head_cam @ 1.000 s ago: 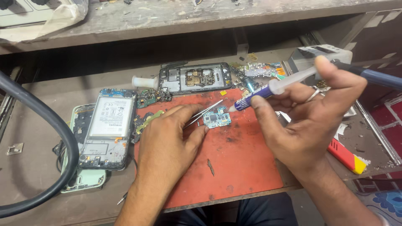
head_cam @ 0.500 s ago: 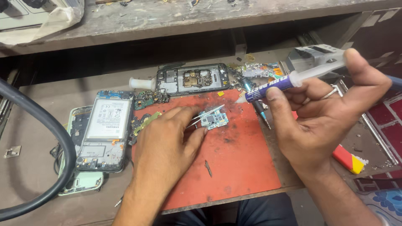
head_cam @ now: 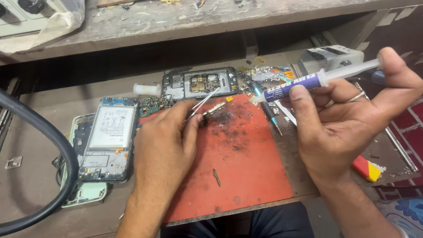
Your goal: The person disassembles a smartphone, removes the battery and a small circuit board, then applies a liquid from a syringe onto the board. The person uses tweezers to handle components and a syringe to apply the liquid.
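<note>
Mid-frame on the scorched red rubber mat (head_cam: 246, 176), the left hand (head_cam: 165, 141) pinches silver metal tweezers (head_cam: 205, 102) gripping a small circuit board (head_cam: 214, 109), seemingly tilted. Upper right, the right hand (head_cam: 352, 119) grips a purple-labelled syringe (head_cam: 304, 84), lifted clear; paste not yet applied.

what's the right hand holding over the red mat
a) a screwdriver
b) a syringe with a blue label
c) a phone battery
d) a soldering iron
b: the right hand grips a syringe with a blue label and pale plunger, its tip pointing left above the red mat, while the left hand holds tweezers at a small circuit board.
</note>
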{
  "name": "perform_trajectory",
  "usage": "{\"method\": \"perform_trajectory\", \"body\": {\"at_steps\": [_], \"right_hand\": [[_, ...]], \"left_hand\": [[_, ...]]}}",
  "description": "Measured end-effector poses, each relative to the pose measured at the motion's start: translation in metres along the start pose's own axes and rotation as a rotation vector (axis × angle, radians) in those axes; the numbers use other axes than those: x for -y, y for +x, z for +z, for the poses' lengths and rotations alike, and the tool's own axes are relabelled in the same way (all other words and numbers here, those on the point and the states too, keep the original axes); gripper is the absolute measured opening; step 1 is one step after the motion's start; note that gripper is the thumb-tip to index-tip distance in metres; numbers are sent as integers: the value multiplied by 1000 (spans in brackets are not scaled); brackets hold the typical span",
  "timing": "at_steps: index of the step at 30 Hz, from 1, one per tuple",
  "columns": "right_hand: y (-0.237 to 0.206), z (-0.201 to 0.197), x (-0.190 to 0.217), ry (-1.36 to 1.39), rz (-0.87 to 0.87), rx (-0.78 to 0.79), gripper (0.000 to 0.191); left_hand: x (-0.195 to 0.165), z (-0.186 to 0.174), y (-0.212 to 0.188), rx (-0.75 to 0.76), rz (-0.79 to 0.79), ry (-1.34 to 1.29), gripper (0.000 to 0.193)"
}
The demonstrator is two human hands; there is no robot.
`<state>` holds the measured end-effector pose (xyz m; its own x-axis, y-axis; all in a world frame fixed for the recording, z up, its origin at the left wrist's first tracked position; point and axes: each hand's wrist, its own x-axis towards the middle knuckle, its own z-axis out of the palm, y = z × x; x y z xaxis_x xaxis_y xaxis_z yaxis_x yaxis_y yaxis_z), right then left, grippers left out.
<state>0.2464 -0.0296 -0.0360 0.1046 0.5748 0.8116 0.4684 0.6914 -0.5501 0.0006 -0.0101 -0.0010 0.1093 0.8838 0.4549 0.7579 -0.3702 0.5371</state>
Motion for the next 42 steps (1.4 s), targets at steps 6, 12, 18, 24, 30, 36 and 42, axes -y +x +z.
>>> {"method": "perform_trajectory", "body": {"at_steps": [6,12,18,24,30,36,42], "right_hand": [[2,1,3,13,10,-9,76],[-1,0,1,113,57,-28,75],[0,-1,-1,51,28,-25,77],[0,0,1,86,44,-29,76],[0,0,3,95,71,-14,75],[2,0,4,119,70,16,72],[5,2,7,1,25,20,76]], "left_hand": [[-1,0,0,-57,32,-3,20],[2,5,0,-28,25,-75,21],[5,6,2,-106,11,-73,21],[6,-1,2,-126,-84,-181,27],[4,-2,3,-66,-204,-215,29],[4,-3,2,-102,-53,-160,26],[2,-3,2,-112,261,164,27]]}}
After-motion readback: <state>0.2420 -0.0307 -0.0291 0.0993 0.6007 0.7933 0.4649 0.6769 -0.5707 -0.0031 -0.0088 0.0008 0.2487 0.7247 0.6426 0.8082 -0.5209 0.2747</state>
